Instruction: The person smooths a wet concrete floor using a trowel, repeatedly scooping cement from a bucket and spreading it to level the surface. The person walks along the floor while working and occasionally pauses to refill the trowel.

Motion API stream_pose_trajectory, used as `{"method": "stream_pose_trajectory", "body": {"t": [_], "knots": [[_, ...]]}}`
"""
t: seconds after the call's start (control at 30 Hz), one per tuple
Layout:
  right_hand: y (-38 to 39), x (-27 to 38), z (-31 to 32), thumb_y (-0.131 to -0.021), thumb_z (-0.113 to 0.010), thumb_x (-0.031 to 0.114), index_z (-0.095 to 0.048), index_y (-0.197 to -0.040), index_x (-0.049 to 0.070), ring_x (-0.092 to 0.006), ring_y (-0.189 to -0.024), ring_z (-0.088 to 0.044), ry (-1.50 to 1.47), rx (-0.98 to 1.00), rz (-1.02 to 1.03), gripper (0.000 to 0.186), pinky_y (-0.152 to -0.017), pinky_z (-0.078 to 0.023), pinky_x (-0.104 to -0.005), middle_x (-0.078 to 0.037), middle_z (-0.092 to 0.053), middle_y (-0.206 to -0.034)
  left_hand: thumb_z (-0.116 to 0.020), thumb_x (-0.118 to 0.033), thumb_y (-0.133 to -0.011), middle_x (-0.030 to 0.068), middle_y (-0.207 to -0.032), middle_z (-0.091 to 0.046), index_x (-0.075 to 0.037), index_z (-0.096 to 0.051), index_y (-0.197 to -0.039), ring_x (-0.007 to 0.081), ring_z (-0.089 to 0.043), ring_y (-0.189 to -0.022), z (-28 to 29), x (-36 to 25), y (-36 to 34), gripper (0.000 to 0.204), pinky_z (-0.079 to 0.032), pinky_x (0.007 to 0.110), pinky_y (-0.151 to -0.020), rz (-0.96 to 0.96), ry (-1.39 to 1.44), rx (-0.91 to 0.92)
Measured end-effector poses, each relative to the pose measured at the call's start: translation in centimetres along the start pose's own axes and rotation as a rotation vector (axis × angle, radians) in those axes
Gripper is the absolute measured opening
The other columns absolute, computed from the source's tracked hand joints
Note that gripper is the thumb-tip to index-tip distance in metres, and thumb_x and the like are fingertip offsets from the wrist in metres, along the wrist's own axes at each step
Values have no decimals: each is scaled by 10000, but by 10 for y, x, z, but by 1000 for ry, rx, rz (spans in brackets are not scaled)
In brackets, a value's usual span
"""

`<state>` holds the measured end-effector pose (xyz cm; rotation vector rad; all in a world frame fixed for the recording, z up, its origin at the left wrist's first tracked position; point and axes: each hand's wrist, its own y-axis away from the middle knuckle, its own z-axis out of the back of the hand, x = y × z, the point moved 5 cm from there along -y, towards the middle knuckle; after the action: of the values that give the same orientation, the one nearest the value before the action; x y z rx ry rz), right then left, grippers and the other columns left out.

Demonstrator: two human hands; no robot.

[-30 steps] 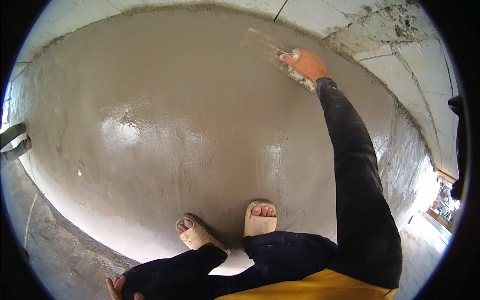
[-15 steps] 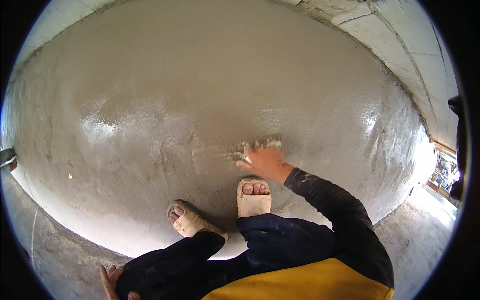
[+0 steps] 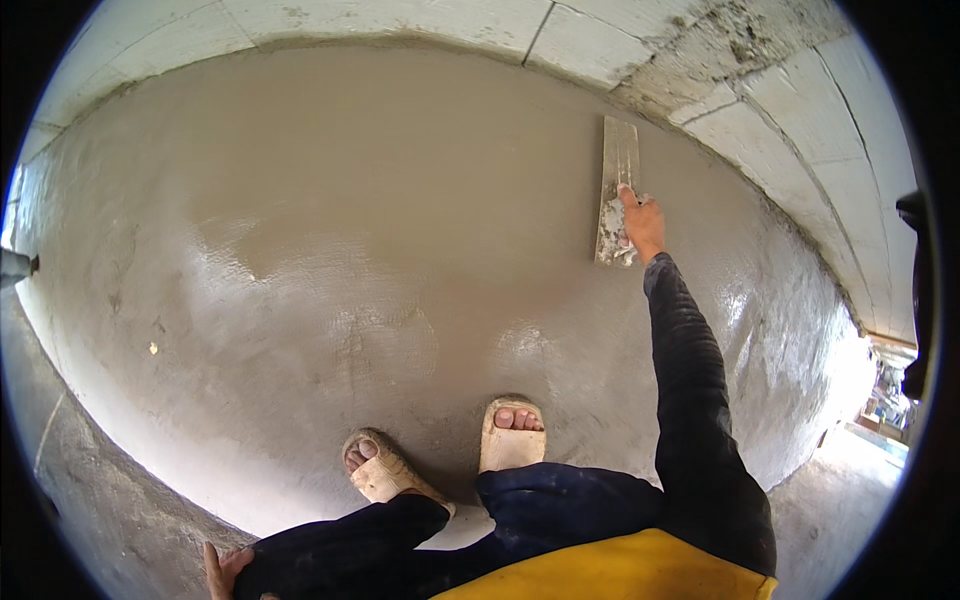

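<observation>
Far to the left of the right sandal (image 3: pixel 510 455), a dull grey object (image 3: pixel 14 267) juts in at the rim, too cut off to identify. Left of that sandal too, but less far, a small yellowish speck (image 3: pixel 153 348) lies on the smooth grey cement (image 3: pixel 400 150). To the sandal's left and nearer the body, the left hand (image 3: pixel 232 568) is against the knee of the dark trousers (image 3: pixel 340 550); only part of it shows, so I cannot tell whether it grasps anything. The left sandal (image 3: pixel 385 475) sits just left of the right one, its toe angled outward.

Beyond the right sandal and to its right, the long flat trowel (image 3: pixel 617 165) lies on the cement, its long axis running almost straight away from the body. The right hand (image 3: pixel 645 222) is closed around the handle from the right side, over the near half, so the free end of the blade reaches away past the fingers. This hand is on the tool, the left well apart from it. Farther right of the sandal, pale slabs (image 3: pixel 830 130) border the cement
</observation>
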<state>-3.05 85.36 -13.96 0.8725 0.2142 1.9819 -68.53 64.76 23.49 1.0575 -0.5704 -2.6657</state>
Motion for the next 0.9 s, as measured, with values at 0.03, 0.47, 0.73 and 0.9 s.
{"method": "stream_pose_trajectory", "body": {"t": [0.03, 0.47, 0.73, 0.9], "knots": [[-3, 10, -6, -946, -569, 630, -571, -1261, -191, -376, -898, -749, -18, 6, 2, 879, -894, -561, -472, -331, -714, -992, -638, -153, -950, 259, -1344, -618, 75, -266, -1587, 355, -569, -1293, 1, 0, 0, 773, -378, 448, -1152, 2, -5, -4], [216, 116, -217, -969, -592, 549, -651, -1029, -51, -450, -826, -712, 578, 617, 930, 606, -748, -570, -531, -279, -709, -844, -689, -391, -847, 213, -1113, -729, 87, -373, -1536, 370, -679, -1123, 10, 29, 17, 896, -422, 517, -1100, -55, -186, -161], [340, 36, -230, -979, -613, 445, -613, -1043, -61, -382, -685, -713, 802, 957, 1393, 511, -623, -580, -502, -217, -691, -732, -702, -376, -838, 195, -1106, -739, 62, -380, -1542, 369, -685, -1113, 9, 30, 23, 889, -456, 514, -1066, -158, -171, -144], [338, -6, -214, -975, -601, 452, -612, -1208, -6, -360, -673, -720, 918, 957, 1371, 514, -607, -579, -487, -178, -705, -736, -699, -380, -842, 201, -1111, -737, 64, -376, -1543, 378, -682, -1120, 12, 40, 31, 891, -450, 525, -1070, -162, -144, -175]]}}
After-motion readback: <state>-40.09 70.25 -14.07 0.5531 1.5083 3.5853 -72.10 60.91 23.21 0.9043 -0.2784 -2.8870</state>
